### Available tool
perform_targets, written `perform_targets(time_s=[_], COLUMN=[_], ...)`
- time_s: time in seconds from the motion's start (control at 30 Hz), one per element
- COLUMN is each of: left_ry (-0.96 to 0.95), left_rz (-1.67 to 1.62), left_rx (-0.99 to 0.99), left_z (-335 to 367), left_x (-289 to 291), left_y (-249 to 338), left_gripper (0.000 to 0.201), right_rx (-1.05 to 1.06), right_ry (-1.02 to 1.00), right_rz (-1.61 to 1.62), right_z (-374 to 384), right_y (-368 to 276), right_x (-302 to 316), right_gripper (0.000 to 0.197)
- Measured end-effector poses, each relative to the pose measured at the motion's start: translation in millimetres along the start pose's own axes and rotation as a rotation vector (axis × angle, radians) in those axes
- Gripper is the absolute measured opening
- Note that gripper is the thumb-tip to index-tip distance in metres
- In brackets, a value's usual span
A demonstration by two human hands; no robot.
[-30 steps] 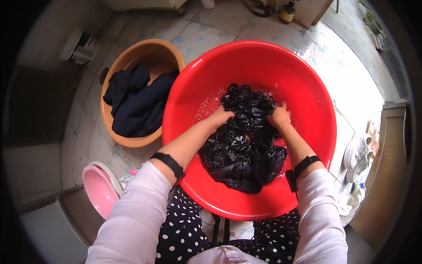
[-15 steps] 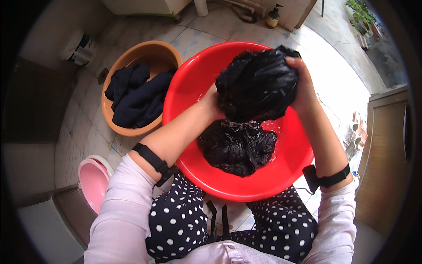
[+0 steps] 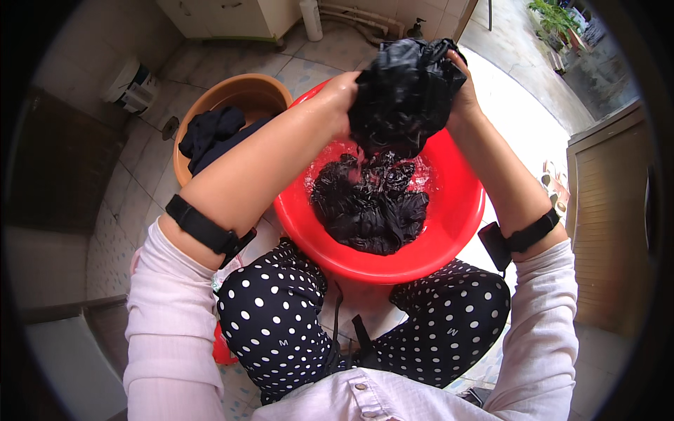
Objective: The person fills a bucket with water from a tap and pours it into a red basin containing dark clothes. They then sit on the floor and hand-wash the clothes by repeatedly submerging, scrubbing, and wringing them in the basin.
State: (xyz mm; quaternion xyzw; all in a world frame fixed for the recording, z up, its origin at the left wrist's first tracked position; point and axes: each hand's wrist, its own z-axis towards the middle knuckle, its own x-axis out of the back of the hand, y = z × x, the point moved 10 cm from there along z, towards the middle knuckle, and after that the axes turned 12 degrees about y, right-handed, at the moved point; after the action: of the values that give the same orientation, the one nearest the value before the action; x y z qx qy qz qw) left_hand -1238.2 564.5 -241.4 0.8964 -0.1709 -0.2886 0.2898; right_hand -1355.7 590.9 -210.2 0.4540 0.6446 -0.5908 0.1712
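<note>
Clock positions taken from the middle of the red basin unless noted.

Red basin (image 3: 379, 272): largest item, on the tiled floor ahead of the person's knees; holds foamy water.

Orange basin (image 3: 250, 92): 10 o'clock, partly behind the left forearm. Contains dark clothes (image 3: 210, 133), bunched.

Black cloth (image 3: 404, 98): bundle raised above the red basin, toward 12 o'clock, slightly motion-blurred. More black fabric (image 3: 368, 210) lies in the water at the bundle's 6 o'clock. Cannot tell whether the two are one piece; a thin wet strand shows between them.

Hands: left hand (image 3: 345, 95) at the bundle's 9 o'clock, against its edge. Fingers hidden by cloth; cannot tell whether spread or closed. Right hand (image 3: 463, 95) at the bundle's 3 o'clock, thumb pressed on the near face toward 2 o'clock, pinching fabric against fingers mostly out of sight.

Pump bottle (image 3: 416, 28): smallest item noted, beyond the basin near 12 o'clock, largely hidden by the bundle.

Handling (judgement): limp, thin-looking, glossy with water. Likely heavy for its bulk while soaked, slick, not fragile; loose folds could slide out. Best hold: thick gathered handfuls at 9 and 3 o'clock, thumbs over the near face, rather than a single edge.
</note>
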Motion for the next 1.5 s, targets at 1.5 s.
perform_targets(time_s=[1.5], left_ry=[-0.852], left_rz=[-0.543], left_rx=[0.045], left_z=[34.2], left_x=[0.2], left_y=[-53.2], left_gripper=[0.052], right_rx=[0.563], right_ry=[-0.204], right_rz=[-0.846], right_z=[-57.8], right_y=[70.9], right_x=[-9.2], right_gripper=[0.047])
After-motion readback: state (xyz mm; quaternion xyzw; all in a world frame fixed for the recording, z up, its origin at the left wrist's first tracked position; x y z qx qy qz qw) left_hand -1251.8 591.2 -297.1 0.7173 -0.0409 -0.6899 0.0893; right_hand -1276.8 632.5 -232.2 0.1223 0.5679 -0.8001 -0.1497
